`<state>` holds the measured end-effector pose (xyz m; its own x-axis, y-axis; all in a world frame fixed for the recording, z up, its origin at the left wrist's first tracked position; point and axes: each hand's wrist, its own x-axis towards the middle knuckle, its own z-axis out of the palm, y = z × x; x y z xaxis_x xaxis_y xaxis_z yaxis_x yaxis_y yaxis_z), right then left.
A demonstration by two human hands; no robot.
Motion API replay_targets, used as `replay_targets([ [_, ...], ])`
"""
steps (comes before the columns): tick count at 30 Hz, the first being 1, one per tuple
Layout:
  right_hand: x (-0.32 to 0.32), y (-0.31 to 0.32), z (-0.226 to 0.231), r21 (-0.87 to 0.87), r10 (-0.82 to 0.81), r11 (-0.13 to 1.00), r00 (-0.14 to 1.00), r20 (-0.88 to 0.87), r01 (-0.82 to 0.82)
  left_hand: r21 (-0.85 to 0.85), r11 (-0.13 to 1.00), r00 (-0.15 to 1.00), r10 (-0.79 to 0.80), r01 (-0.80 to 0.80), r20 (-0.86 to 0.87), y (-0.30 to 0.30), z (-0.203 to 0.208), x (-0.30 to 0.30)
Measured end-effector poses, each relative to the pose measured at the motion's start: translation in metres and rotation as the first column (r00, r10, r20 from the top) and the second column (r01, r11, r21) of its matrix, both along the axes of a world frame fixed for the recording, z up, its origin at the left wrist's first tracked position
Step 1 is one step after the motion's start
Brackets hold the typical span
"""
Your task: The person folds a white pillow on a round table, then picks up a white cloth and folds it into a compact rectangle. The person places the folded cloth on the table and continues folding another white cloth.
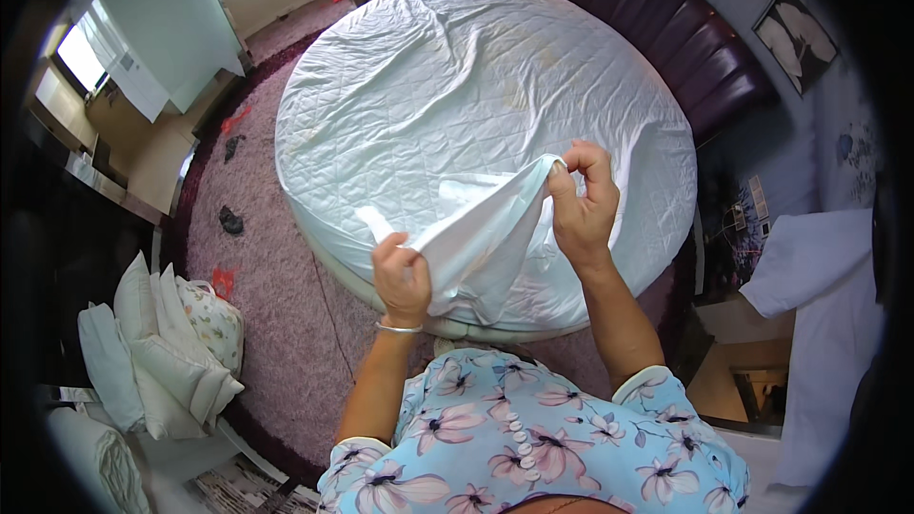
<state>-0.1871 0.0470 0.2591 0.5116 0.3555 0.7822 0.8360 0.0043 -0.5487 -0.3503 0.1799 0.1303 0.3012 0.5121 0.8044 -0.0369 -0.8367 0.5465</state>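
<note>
Before me lies a round bed with a white quilted mattress pad (400,105), wrinkled and faintly stained in places. My right hand (584,200) pinches the raised edge of a thin white sheet (490,243) between thumb and fingers. Lower and to the left, my left hand (401,278) is closed on the same sheet, and a small white flap sticks up beside its fingers. Between the two hands the cloth is drawn into a slanting edge, its folds hanging over the near side of the bed.
White pillows (176,352) are piled at the lower left, near a rolled white quilt (90,447). White linen (824,276) drapes over furniture on the right. A purple padded headboard (657,24) curves behind the bed. Dark items (230,221) lie on the pinkish carpet (262,314).
</note>
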Motion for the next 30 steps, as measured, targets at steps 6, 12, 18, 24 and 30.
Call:
replay_targets([
  [6, -0.010, 0.004, -0.014, -0.104, -0.018, 0.994, 0.998, 0.062, 0.025, -0.155, 0.969, 0.961, -0.216, 0.190, -0.175, -0.024, -0.056, -0.012],
  [12, -0.016, -0.004, -0.031, -0.037, 0.077, 0.995, 0.925, -0.371, -0.097, -0.307, 0.951, 0.992, 0.006, -0.046, -0.130, 0.019, -0.061, -0.012],
  [18, -0.011, -0.018, -0.046, 0.073, 0.225, 0.972, 0.808, -0.545, -0.222, -0.299, 0.954, 0.981, -0.030, -0.029, -0.192, 0.015, -0.059, -0.011],
  [24, -0.013, -0.026, -0.054, 0.083, 0.302, 0.942, 0.709, -0.637, -0.326, -0.526, 0.829, 0.907, -0.353, 0.191, -0.228, -0.031, -0.039, -0.017],
  [30, -0.021, -0.031, -0.055, 0.005, 0.318, 0.909, 0.688, -0.653, -0.416, -0.537, 0.624, 0.743, -0.669, 0.568, 0.009, -0.046, -0.001, 0.026],
])
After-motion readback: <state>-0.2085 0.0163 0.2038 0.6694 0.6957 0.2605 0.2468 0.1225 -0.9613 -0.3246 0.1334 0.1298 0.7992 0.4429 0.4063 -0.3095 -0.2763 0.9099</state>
